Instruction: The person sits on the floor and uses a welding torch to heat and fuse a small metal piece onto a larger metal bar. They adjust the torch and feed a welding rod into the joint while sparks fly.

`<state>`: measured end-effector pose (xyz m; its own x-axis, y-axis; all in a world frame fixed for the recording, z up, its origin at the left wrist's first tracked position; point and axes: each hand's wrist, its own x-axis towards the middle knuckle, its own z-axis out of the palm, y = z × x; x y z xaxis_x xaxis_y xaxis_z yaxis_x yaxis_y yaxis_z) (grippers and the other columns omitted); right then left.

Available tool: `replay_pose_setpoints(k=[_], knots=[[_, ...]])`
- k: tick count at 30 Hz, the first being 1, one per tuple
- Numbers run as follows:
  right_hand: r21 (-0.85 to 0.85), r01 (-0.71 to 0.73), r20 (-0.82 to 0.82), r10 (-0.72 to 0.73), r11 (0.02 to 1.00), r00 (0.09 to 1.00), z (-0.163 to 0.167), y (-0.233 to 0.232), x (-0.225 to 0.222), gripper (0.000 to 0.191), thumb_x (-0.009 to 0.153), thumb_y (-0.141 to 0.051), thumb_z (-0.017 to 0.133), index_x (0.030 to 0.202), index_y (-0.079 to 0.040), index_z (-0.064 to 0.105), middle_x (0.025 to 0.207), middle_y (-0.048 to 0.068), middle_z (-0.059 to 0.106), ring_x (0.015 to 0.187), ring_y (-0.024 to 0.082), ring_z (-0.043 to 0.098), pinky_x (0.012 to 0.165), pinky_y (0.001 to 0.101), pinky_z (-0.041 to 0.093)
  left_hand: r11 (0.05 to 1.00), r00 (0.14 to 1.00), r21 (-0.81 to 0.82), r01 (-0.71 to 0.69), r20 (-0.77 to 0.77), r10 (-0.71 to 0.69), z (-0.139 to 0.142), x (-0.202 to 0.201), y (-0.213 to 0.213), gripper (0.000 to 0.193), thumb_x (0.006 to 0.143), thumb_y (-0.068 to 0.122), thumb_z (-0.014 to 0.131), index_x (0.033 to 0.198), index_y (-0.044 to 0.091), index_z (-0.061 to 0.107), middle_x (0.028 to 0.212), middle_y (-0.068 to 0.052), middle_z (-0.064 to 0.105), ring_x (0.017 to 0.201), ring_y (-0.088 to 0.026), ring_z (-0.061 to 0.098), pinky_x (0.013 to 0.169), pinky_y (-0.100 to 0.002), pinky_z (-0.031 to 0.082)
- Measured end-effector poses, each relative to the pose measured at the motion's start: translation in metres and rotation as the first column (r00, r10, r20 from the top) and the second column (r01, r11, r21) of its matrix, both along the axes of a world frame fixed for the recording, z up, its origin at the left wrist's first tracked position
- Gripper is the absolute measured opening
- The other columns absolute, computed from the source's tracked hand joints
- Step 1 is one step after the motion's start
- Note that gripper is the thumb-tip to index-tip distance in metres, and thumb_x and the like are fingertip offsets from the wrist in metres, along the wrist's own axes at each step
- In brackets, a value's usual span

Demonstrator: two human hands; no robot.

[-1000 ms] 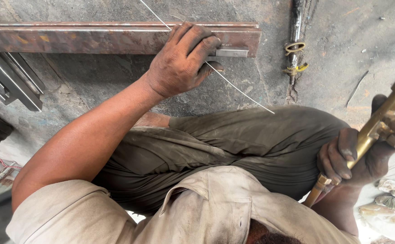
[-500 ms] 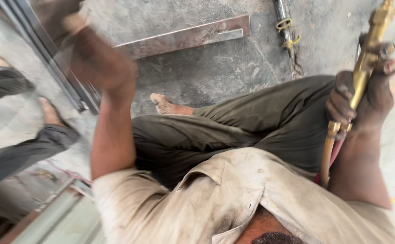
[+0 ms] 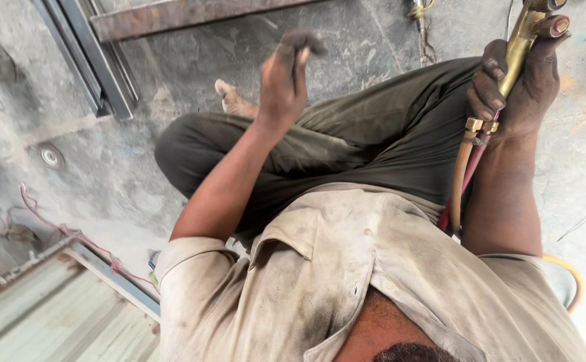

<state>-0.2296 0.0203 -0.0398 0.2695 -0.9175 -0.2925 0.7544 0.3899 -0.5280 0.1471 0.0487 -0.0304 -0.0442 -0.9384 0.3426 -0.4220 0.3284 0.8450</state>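
Brass torch (image 3: 521,40), clenched in the right hand (image 3: 517,84) while the left hand (image 3: 285,84) is raised empty, could be tugged askew by its hoses (image 3: 464,174) snagging on the knee.

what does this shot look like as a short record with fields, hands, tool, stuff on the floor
left hand: left hand raised over the knee, fingers curled, grip holds nothing
right hand: right hand closed around the brass torch
hoses: two hoses, one orange and one red, run down from the torch's base
posture: seated on the concrete floor, legs folded, bare foot showing
floor items: rusty steel bar at top; grey metal frame lengths at upper left
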Motion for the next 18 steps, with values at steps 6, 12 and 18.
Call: replay_pose_setpoints(k=[6,12,18], knots=[[-0.082,0.014,-0.134,-0.025,0.997,0.991,0.008,0.031,-0.004,0.04,0.122,-0.046,0.041,0.136,-0.01,0.05,0.085,0.009,0.047,0.047,0.012,0.039,0.042,0.0234,0.031,0.957,0.926,0.009,-0.29,0.255,0.278,-0.014,0.01,-0.002,0.015,0.11,0.014,0.059,0.125,0.015,0.059,0.105,-0.004,0.072,0.094,-0.015,0.077,0.078,-0.026,0.069],[-0.174,-0.007,-0.176,-0.025,0.985,0.984,0.016,0.064,0.002,0.038,0.126,-0.044,0.039,0.141,-0.011,0.051,0.084,0.012,0.05,0.043,0.012,0.041,0.039,0.0246,0.033,0.926,0.966,-0.33,-0.184,0.113,0.232,0.014,0.015,-0.005,0.025,0.113,0.01,0.055,0.137,0.007,0.051,0.111,-0.008,0.069,0.096,-0.024,0.075,0.08,-0.039,0.064],[-0.179,-0.03,-0.219,-0.01,0.983,0.976,0.016,0.073,0.012,0.036,0.125,-0.042,0.04,0.143,-0.013,0.05,0.084,0.014,0.049,0.042,0.013,0.041,0.039,0.0251,0.033,0.937,0.952,-0.322,-0.135,0.22,0.213,-0.008,0.02,-0.035,0.017,0.108,0.004,0.067,0.121,0.014,0.064,0.074,-0.007,0.055,0.062,-0.024,0.054,0.061,-0.043,0.043]])
